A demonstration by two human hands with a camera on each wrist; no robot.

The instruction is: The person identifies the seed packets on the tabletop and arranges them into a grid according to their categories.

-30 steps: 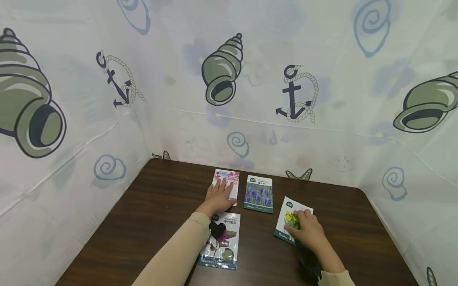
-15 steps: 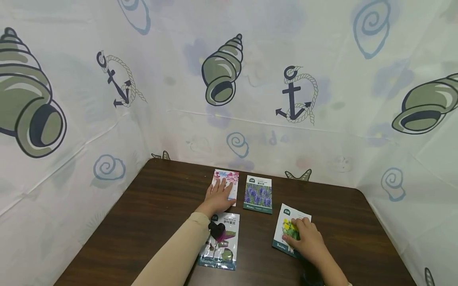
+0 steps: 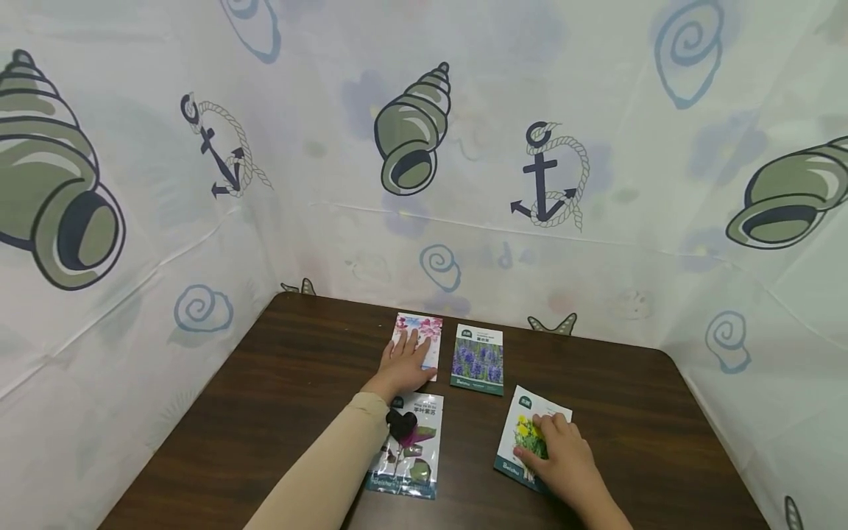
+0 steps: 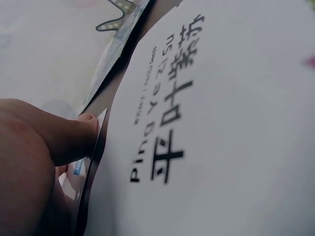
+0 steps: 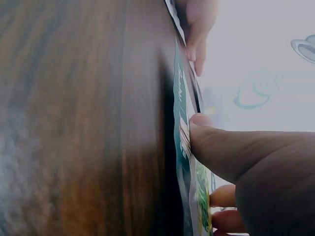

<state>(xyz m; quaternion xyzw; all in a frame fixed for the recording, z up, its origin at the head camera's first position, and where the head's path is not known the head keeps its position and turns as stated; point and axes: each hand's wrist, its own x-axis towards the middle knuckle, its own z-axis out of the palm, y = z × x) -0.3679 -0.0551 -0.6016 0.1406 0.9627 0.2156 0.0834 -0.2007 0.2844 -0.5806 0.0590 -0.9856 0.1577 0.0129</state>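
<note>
My left hand (image 3: 400, 368) lies with spread fingers on a seed packet with pink blossoms (image 3: 432, 331), partly covering it. Below that hand is a shiny perilla seed packet (image 3: 424, 442), whose printed title fills much of the left wrist view. On the right, my right hand (image 3: 559, 453) rests on a white and green packet with yellow flowers (image 3: 526, 408). Its thumb (image 5: 202, 135) and fingertips press the packet's face, as the right wrist view shows. Between the hands, further back, lies a packet with purple flowers (image 3: 478, 361).
All the packets lie on a dark brown wooden table (image 3: 298, 397). White fabric (image 3: 331, 243) printed with shells and anchors stands behind the table and on both sides. A dark heart-shaped item (image 3: 401, 425) sits by the left cuff, over the perilla packet.
My right hand has slid the yellow-flower packet toward me and slightly left, away from the purple-flower packet. My left hand stays on the pink-blossom packet.
</note>
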